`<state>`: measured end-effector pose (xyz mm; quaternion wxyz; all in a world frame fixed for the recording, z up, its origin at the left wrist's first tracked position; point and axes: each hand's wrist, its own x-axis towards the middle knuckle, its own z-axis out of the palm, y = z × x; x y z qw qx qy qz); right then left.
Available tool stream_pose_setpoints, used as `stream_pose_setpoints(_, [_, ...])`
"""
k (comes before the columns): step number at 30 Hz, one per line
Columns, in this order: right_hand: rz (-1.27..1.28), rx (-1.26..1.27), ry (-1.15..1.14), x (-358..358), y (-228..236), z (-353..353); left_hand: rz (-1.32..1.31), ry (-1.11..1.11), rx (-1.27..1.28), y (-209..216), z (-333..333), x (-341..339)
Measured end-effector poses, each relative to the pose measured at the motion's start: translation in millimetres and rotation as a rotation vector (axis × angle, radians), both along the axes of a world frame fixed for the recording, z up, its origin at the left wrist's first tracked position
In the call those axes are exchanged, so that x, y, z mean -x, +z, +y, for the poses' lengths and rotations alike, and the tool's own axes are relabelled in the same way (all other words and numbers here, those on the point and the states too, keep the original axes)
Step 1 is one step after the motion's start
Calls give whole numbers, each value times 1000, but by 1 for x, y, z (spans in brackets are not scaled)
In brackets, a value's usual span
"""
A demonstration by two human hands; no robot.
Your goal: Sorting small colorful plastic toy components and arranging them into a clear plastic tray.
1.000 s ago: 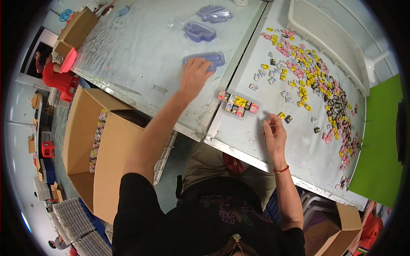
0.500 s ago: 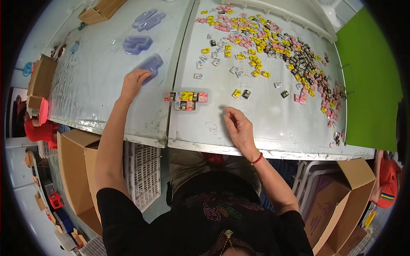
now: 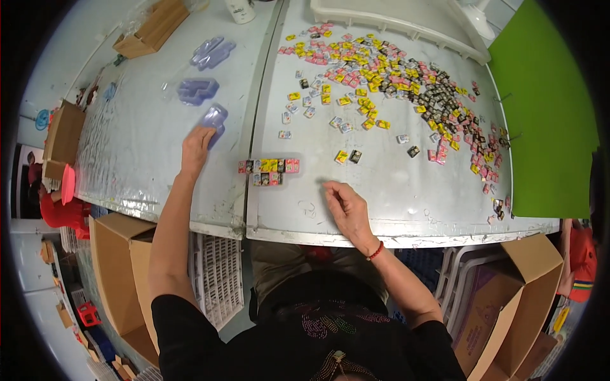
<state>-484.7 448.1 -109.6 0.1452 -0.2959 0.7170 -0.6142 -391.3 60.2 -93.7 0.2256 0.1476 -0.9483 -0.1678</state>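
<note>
Fingers of the left hand (image 3: 196, 152) are being pinched on a tray (image 3: 217, 117) at left; the right hand (image 3: 349, 213) is being held half-open, empty; one box block (image 3: 268, 166) is being shown arranged, loose boxes (image 3: 438, 95) unplaced.

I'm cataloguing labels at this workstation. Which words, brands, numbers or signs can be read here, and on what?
No text can be quoted reliably.
Loose small packs: printed faces, too small to read.
Block of packs: printed faces, too small to read.
Cardboard box at lower right: purple print, too blurred to read.
White container at the top edge: dark marking, too small to read.
</note>
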Motion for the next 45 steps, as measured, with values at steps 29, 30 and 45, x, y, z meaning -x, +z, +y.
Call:
stream_pose_setpoints(29, [857, -718, -215, 187, -12, -15, 467, 199, -169, 63, 50, 24])
stream_pose_setpoints(30, [897, -761, -246, 193, -17, -9, 389, 35, -178, 69, 77, 29])
stream_pose_setpoints(45, [920, -679, -252, 256, -6, -1, 36, -537, -231, 29, 208, 96])
